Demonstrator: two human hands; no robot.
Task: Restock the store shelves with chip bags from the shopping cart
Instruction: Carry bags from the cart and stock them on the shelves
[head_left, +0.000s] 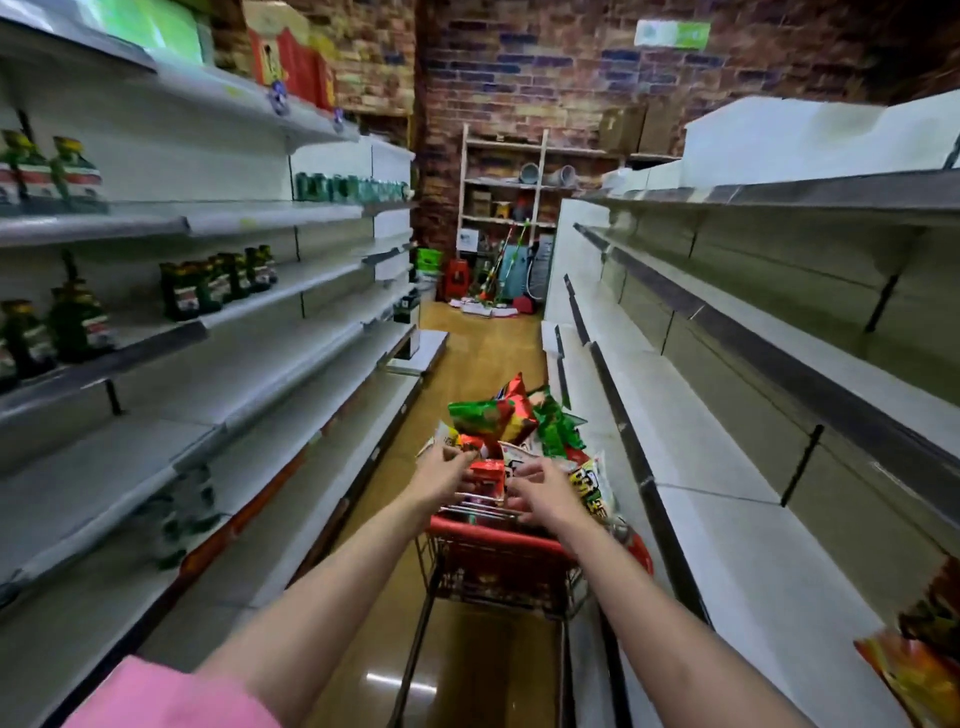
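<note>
White shelves (727, 467) line both sides of the aisle, and the red cart (498, 540) stands between them, heaped with chip bags (498, 415). A few bags already sit on the right shelf at the near edge. Both arms reach over the cart's handle. The left hand (441, 475) and right hand (540, 496) flank a small red bag (487, 477), fingers loosely curled and spread, gripping nothing yet. Best to close both on that bag's edges gently, lift clear of the pile, then turn to a shelf.

The head camera is looking forward and down the aisle, shelves (727, 467) running at nine and three o'clock, the cart (498, 535) sitting near at twelve.
</note>
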